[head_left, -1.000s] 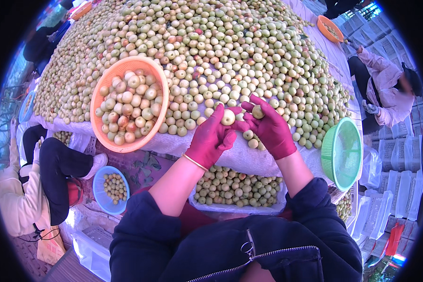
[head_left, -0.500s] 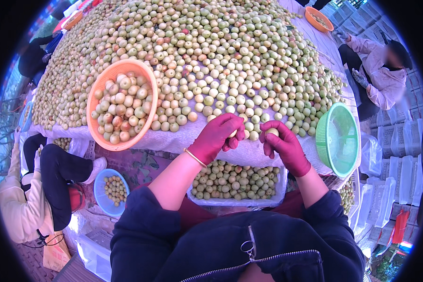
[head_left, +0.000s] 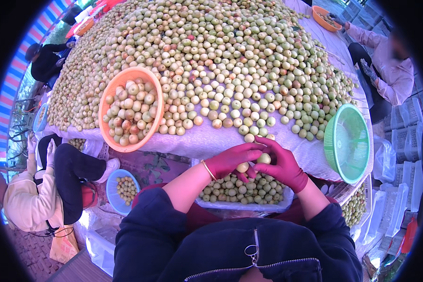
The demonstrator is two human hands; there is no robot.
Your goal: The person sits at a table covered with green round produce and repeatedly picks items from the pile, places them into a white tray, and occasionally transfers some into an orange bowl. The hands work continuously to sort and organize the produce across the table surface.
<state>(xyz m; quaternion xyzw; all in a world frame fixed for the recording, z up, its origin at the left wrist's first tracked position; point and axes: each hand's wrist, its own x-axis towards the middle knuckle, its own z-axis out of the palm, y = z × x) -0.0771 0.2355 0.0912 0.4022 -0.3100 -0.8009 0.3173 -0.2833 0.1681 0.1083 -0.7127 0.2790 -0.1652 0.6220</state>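
My two hands, in dark red gloves, are close together in front of the near edge of the table, over a lined crate of pale green jujubes. Closed fingers of my left hand hold a yellowish jujube. My right hand curls around a paler green jujube, its fingertips nearly meeting the left hand. Just beyond them, one more jujube sits at the edge of the cloth. A big heap of jujubes, some with reddish-brown patches, covers the table.
An orange basket of browner jujubes stands at the table's left edge, a green basket at its right. A blue basket rests lower left. Co-workers sit at left and right. Stacked crates line the right.
My hands have drawn back from the table edge toward me, over the crate, and closer together, each with a jujube. The whole view has shifted slightly.
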